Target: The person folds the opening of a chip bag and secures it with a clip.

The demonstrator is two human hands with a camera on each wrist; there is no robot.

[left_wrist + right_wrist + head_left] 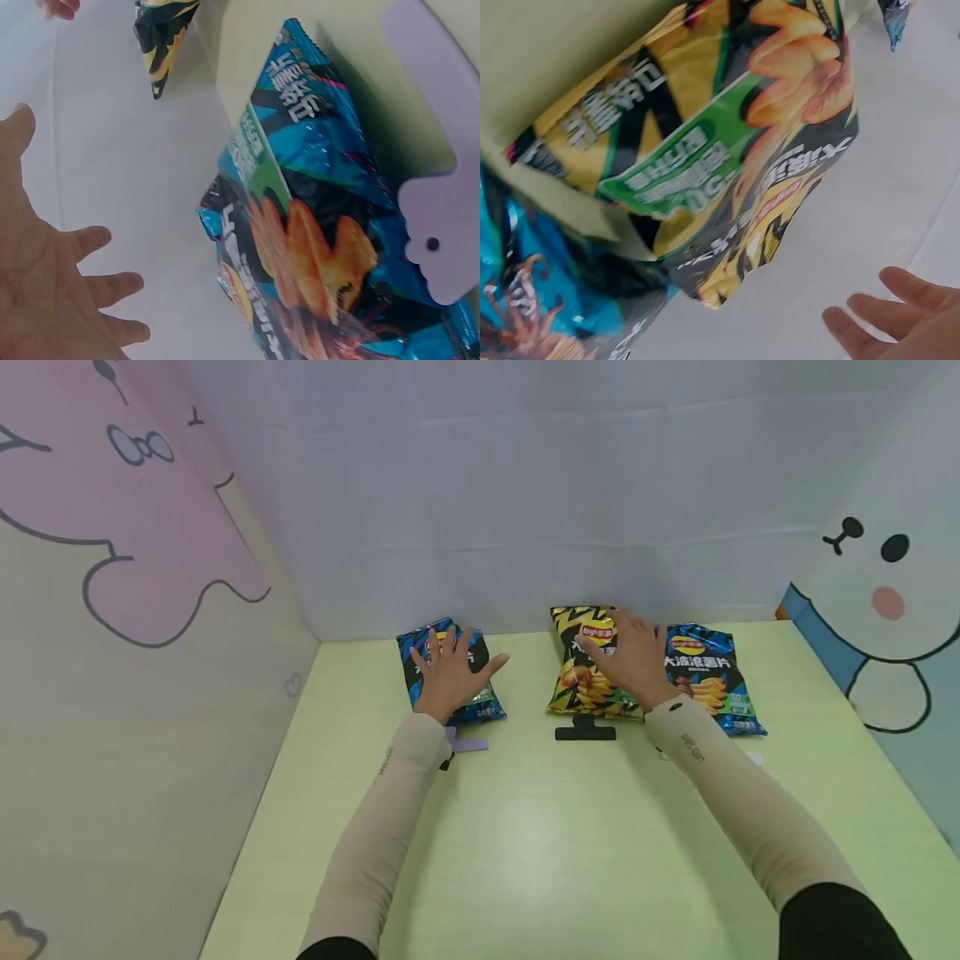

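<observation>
Three chip bags lie in a row near the back of the pale table. My left hand [450,681] is spread over the left blue bag [491,704]; the left wrist view shows its fingers apart from that bag [330,187]. My right hand [633,660] reaches, fingers spread, over the yellow-and-black bag [585,668]. Beside it lies another blue bag [705,672]. In the right wrist view, the right fingers [885,307] stand away from the yellow bag [697,142]. Neither hand grips anything.
A black clip [585,729] lies in front of the yellow bag. By the left wrist lies a lavender clip [471,745], its flat bar large in the left wrist view. A white sheet [480,510] hangs behind the table, with cartoon-printed panels [150,693] at the sides.
</observation>
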